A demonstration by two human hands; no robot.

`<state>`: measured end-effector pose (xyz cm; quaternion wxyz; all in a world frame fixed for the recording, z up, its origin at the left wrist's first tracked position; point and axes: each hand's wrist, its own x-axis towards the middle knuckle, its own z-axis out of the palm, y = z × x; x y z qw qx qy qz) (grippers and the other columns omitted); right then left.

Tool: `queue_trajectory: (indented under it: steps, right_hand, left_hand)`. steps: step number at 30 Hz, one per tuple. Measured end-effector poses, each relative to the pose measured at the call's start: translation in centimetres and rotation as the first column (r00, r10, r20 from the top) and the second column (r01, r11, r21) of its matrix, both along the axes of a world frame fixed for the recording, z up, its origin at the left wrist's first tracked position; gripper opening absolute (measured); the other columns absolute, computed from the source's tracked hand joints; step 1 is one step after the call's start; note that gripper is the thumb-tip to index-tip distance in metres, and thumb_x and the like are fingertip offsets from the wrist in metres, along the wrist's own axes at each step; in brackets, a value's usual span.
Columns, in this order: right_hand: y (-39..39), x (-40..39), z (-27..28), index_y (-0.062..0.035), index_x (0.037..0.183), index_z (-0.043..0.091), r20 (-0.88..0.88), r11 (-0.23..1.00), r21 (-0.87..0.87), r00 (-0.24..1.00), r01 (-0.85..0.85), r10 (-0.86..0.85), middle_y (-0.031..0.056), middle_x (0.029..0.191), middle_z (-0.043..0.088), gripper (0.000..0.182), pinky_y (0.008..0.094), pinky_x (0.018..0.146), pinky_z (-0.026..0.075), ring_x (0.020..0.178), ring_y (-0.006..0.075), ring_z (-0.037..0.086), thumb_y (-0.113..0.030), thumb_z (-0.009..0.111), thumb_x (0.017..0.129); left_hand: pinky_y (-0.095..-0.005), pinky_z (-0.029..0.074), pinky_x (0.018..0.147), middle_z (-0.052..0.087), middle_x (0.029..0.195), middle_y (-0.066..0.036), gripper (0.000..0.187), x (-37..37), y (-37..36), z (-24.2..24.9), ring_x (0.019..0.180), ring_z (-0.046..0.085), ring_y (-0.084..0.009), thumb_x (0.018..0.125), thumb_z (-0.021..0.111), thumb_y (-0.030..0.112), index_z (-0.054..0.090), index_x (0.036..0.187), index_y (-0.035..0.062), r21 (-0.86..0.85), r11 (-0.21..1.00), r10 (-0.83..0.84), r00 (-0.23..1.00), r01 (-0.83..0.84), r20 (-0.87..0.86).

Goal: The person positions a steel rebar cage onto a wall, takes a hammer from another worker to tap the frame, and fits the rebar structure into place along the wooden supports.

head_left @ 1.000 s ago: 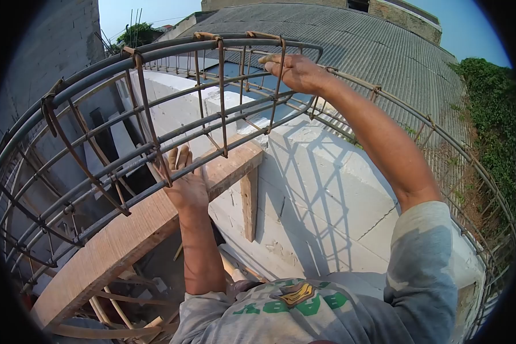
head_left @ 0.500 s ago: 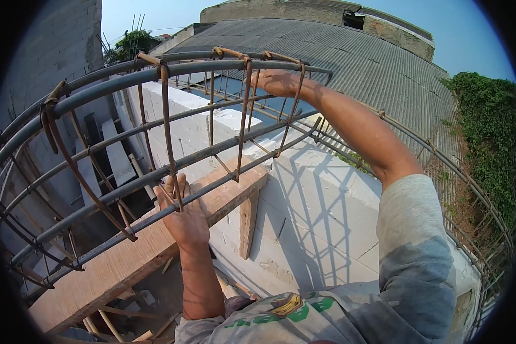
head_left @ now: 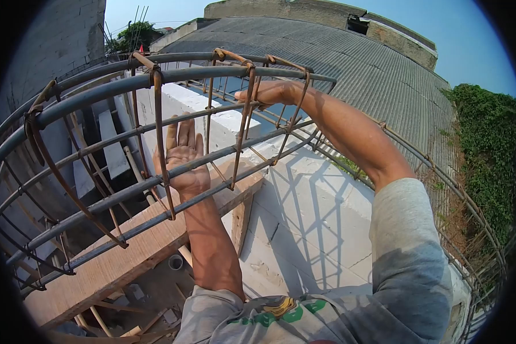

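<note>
A long rebar cage (head_left: 109, 194) of dark bars tied with rusty stirrups stretches across my view at chest height. My left hand (head_left: 183, 153) is raised among its lower bars, palm towards me and fingers stretched upward. One long bar crosses in front of the heel of that palm. At the cage's far end, my right hand (head_left: 271, 93) is curled at a middle bar beside a stirrup. Some of its fingers are hidden behind the steel.
Below the cage lies a wooden plank (head_left: 114, 252) against a white block wall (head_left: 309, 212), which carries the cage's shadow. Another length of rebar (head_left: 441, 157) curves along the right. Beyond are a corrugated roof (head_left: 332, 63) and green creepers (head_left: 484, 160). A grey wall (head_left: 51, 51) rises at left.
My left hand has let go of the lower bar and moved up among the bars, its fingers straightening. My right hand has come slightly lower, onto a middle bar. The cage has shifted slightly.
</note>
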<state>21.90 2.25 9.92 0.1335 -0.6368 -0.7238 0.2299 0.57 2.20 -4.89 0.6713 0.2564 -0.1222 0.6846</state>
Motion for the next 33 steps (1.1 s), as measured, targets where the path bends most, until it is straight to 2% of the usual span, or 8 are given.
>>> queue_trajectory:
  steps: [5,13,18,21,22,25,29,33]
  right_hand:
    - [0.1,-0.5,-0.1,0.0031,0.124,0.053,-0.023,1.000,-0.022,1.000,0.020,-0.020,0.0273,0.124,0.054,0.065,0.0528,0.103,0.034,0.125,0.0409,0.044,-0.051,0.036,0.092]
    - [0.7,-0.1,-0.4,0.0037,0.119,0.058,0.025,0.997,0.070,0.999,-0.044,0.042,0.0241,0.111,0.063,0.063,0.0455,0.094,0.043,0.107,0.0383,0.059,-0.050,0.041,0.092]
    - [1.2,0.1,-0.3,0.0025,0.124,0.054,0.063,0.998,0.015,0.997,-0.054,0.053,0.0250,0.117,0.059,0.064,0.0572,0.104,0.028,0.122,0.0413,0.048,-0.050,0.039,0.091]
    - [1.0,0.3,-1.1,-0.0087,0.101,0.069,-0.016,0.991,0.107,0.997,0.075,-0.073,0.0151,0.095,0.068,0.056,0.0451,0.084,0.044,0.092,0.0248,0.064,-0.059,0.051,0.084]
    - [0.7,0.0,-1.0,-0.0095,0.104,0.067,-0.014,0.988,0.130,0.996,0.085,-0.083,0.0155,0.097,0.068,0.055,0.0446,0.083,0.044,0.093,0.0240,0.065,-0.058,0.052,0.083]
    - [1.0,0.2,-1.5,-0.0089,0.103,0.068,-0.033,0.982,0.175,0.997,0.073,-0.068,0.0153,0.094,0.069,0.054,0.0440,0.082,0.044,0.093,0.0236,0.065,-0.056,0.051,0.085]
    - [1.6,0.5,-1.4,-0.0055,0.121,0.058,-0.004,0.983,0.178,0.999,0.042,-0.042,0.0206,0.105,0.066,0.057,0.0478,0.093,0.041,0.107,0.0363,0.060,-0.050,0.037,0.092]
    - [1.2,0.8,-1.4,-0.0041,0.096,0.070,0.070,0.928,0.372,0.996,0.029,-0.059,0.0148,0.089,0.070,0.065,0.0406,0.082,0.047,0.090,0.0267,0.066,-0.057,0.033,0.092]
  left_hand:
    - [-0.0601,0.015,0.112,0.027,0.147,-0.021,0.063,0.4,-0.4,2.3,0.139,0.020,-0.0358,0.086,0.038,0.034,0.033,0.141,0.0058,0.320,0.876,-0.438,0.874,0.362,0.211]
    - [-0.0616,0.015,0.111,0.050,0.133,-0.018,0.054,0.3,1.2,1.4,0.135,0.029,-0.0374,0.084,0.043,0.034,0.052,0.129,0.0059,0.518,0.788,-0.394,0.919,0.332,0.011]
    - [-0.0581,0.009,0.113,0.053,0.131,-0.015,0.054,0.2,0.9,1.5,0.133,0.033,-0.0368,0.089,0.037,0.042,0.056,0.126,0.0078,0.463,0.839,-0.333,0.943,0.286,0.022]
    - [-0.0519,0.011,0.115,0.051,0.132,-0.018,0.061,0.2,1.7,1.3,0.133,0.034,-0.0359,0.093,0.029,0.049,0.054,0.128,0.0047,0.587,0.718,-0.487,0.872,0.374,0.040]
    - [-0.0521,0.014,0.114,0.056,0.127,-0.015,0.056,-0.1,2.1,1.1,0.132,0.036,-0.0351,0.097,0.028,0.046,0.058,0.124,0.0073,0.543,0.779,-0.408,0.911,0.315,0.056]
    - [-0.0567,0.014,0.113,0.056,0.129,-0.008,0.044,-0.9,2.9,1.3,0.132,0.037,-0.0305,0.099,0.029,0.035,0.056,0.126,0.0127,0.551,0.822,-0.265,0.953,0.144,0.146]
    - [-0.0573,0.014,0.113,0.056,0.129,-0.009,0.046,-0.4,1.9,2.3,0.132,0.037,-0.0310,0.096,0.033,0.039,0.058,0.125,0.0136,0.596,0.752,-0.415,0.904,0.281,0.098]
    - [-0.0581,0.019,0.111,0.054,0.131,-0.009,0.053,-0.4,2.3,2.5,0.131,0.039,-0.0317,0.091,0.033,0.048,0.059,0.123,0.0142,0.673,0.656,-0.461,0.887,0.342,-0.001]
